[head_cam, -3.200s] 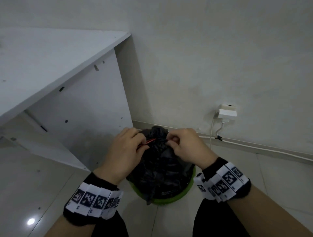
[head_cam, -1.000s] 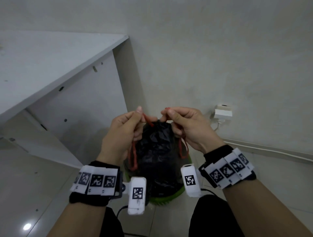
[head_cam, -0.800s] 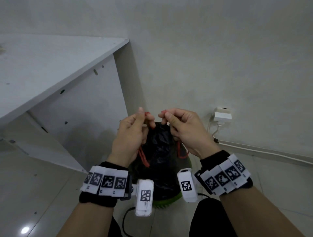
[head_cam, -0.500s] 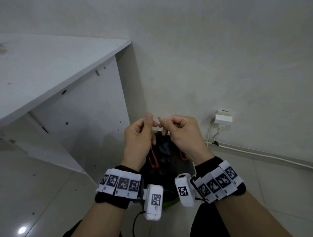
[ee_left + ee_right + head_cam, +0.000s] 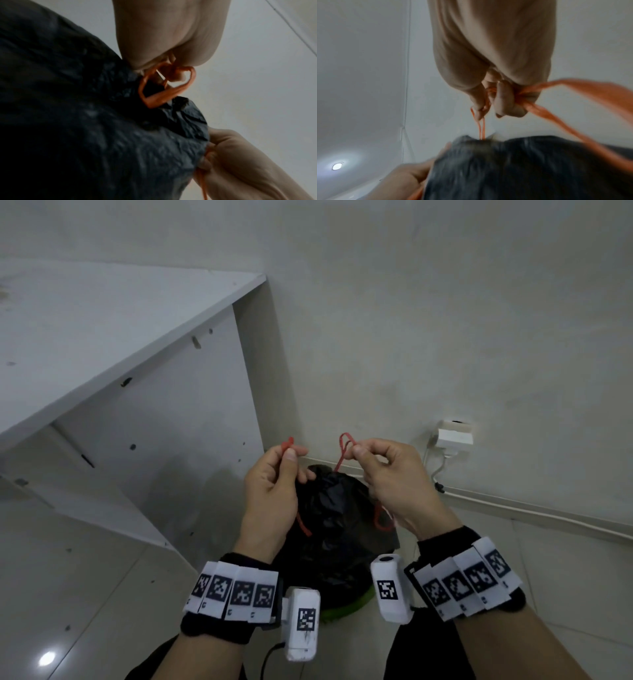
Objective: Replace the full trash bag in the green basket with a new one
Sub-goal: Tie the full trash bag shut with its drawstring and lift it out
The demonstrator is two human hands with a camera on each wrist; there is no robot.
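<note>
Directly below you, the black trash bag [image 5: 337,529] is sitting in the green basket [image 5: 346,607], its mouth gathered shut. Red drawstring loops [image 5: 345,451] are rising from its top. Your left hand [image 5: 270,494], at 10 o'clock of the bag, is pinching one loop between thumb and forefinger. Your right hand [image 5: 394,484], at 2 o'clock, is pinching the other loop the same way. Further out, a white shelf unit [image 5: 113,347] is standing at 9 o'clock, and a wall plug [image 5: 454,436] at 2 o'clock.
</note>
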